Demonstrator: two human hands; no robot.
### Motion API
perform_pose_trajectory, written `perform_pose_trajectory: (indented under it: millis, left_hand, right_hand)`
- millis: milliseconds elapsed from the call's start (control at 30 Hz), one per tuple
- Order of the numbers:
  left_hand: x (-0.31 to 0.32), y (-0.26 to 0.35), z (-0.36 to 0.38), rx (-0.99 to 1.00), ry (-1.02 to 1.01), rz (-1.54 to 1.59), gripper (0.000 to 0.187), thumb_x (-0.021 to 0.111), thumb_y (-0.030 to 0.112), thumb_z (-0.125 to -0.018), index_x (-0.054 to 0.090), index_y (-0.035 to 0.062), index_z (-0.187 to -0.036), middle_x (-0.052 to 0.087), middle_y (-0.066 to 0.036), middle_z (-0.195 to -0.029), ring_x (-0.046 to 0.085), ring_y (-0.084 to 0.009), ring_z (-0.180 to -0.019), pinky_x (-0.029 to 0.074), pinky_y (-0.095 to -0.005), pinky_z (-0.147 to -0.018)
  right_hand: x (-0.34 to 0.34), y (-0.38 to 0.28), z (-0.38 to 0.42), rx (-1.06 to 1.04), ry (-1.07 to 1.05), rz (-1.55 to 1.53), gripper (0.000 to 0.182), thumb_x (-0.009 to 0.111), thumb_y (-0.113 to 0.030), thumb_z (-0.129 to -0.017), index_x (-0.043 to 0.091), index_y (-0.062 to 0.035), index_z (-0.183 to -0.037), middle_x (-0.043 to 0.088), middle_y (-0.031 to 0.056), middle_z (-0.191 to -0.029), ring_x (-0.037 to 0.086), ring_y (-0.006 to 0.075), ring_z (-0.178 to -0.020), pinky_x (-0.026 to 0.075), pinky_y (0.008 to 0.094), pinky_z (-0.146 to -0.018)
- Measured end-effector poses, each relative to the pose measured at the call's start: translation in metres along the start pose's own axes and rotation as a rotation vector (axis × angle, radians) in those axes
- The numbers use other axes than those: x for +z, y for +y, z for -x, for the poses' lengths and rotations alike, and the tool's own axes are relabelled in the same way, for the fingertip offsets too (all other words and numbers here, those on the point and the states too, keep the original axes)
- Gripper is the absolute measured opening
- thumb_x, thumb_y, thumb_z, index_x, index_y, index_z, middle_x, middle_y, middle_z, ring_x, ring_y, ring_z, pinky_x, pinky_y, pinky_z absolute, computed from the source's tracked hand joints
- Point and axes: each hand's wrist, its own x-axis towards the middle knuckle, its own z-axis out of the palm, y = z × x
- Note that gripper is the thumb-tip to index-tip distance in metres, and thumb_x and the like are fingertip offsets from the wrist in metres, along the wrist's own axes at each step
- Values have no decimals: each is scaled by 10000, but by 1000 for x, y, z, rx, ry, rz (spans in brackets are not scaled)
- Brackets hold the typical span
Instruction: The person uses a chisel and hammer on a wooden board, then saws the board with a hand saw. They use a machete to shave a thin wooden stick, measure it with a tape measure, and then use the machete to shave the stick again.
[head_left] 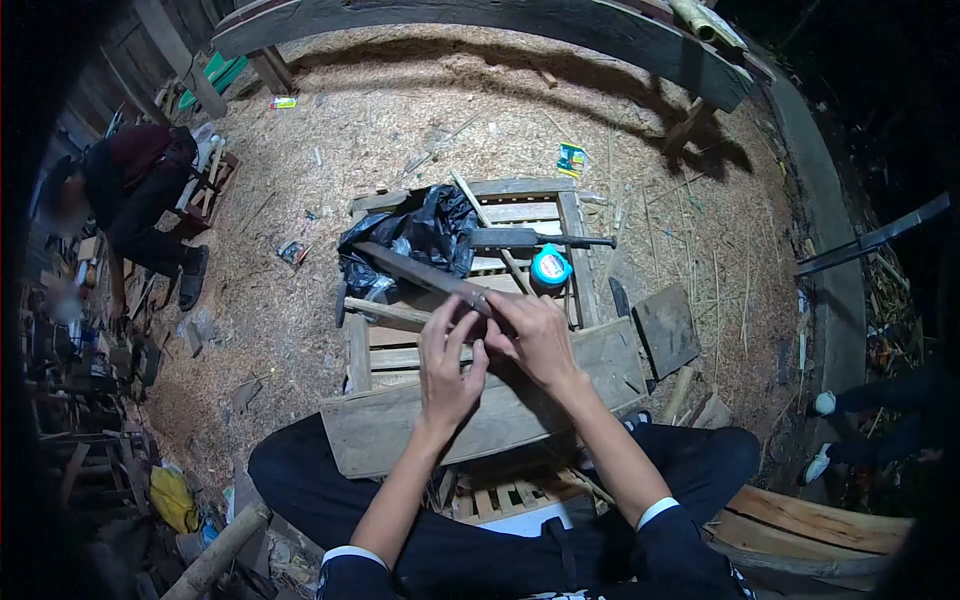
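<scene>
My left hand (pixel 448 362) and my right hand (pixel 535 335) meet over a thick wooden plank (pixel 400 425) laid across my lap. Both hands close around the near end of a long dark blade (pixel 420 272) that points away to the upper left. The blade lies over a wooden pallet (pixel 575 215). A crumpled black plastic bag (pixel 425 230) sits on the pallet just beyond the blade. A round blue tape measure (pixel 550 266) and a dark cleaver-like knife (pixel 525 239) lie on the pallet to the right.
Sawdust covers the ground around the pallet. A seated person (pixel 140 185) works at the far left among clutter. Another person's feet in white shoes (pixel 822 432) show at the right. A small dark board (pixel 667 328) lies right of the pallet, a curved timber beam (pixel 500 20) beyond.
</scene>
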Motion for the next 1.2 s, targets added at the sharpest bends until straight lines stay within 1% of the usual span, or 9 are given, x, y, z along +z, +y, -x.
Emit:
perform_pose_trajectory:
  millis: [67,167,333,467,533,567,667,833,1200]
  left_hand:
    - [-3,10,6,91,151,-98,555,752,87,-868,600,53,-1401,505,-230,-1526,507,-433,-1385,405,-531,-1156]
    - [-2,16,21,174,-12,21,616,775,111,-834,588,70,-1420,503,-229,-1524,518,-430,-1358,411,-528,-1138]
    - [5,45,32,222,-223,96,696,817,132,-794,559,55,-1435,520,-212,-1495,537,-407,-1349,438,-514,-1106]
    - [30,56,41,294,-456,-43,931,873,531,-734,550,74,-1477,448,-218,-1571,358,-447,-1509,208,-658,-1241]
    - [44,66,34,330,-516,-82,965,862,588,-720,548,120,-1503,399,-215,-1619,295,-454,-1543,150,-701,-1237]
    - [50,70,30,356,-576,-128,1000,850,645,-706,546,166,-1529,351,-212,-1666,233,-462,-1577,93,-744,-1233]
    - [74,70,25,345,-647,-178,1009,840,683,-682,541,273,-1554,287,-201,-1712,158,-471,-1603,41,-783,-1214]
    - [88,67,18,374,-555,-147,846,847,650,-644,661,417,-1435,296,-201,-1706,300,-506,-1499,213,-723,-1156]
    - [104,78,11,401,-557,-185,801,824,647,-684,672,404,-1432,302,-207,-1707,294,-521,-1503,204,-707,-1177]
  right_hand:
    - [-19,-13,2,85,18,14,434,783,-187,-847,709,-78,-1260,721,143,-884,698,357,-839,522,470,-767]
    - [-44,-19,14,39,134,22,403,779,-207,-845,730,-105,-1233,699,119,-800,688,331,-747,525,452,-688]
    - [-109,-38,47,132,177,146,353,801,-225,-820,778,-105,-1151,712,114,-789,698,301,-750,538,430,-706]
    - [-137,-40,108,368,218,136,342,790,-187,-851,790,-55,-1167,773,150,-909,752,277,-797,577,387,-748]
    - [-138,-41,135,670,437,-187,358,766,-165,-906,756,8,-1220,789,195,-996,784,247,-903,591,368,-821]
    - [-135,-37,149,717,478,-223,365,729,-158,-961,720,67,-1247,780,234,-1114,770,236,-1030,578,348,-904]
    - [-127,-42,180,776,599,-171,405,690,-183,-1005,680,102,-1293,757,242,-1212,746,281,-1122,564,365,-961]
    - [-120,-56,207,950,608,-214,421,675,-209,-1021,672,98,-1309,761,242,-1201,746,293,-1122,563,372,-958]
    - [-97,-68,210,902,721,-141,395,678,-171,-1019,677,112,-1294,779,254,-1104,781,273,-1011,585,363,-879]
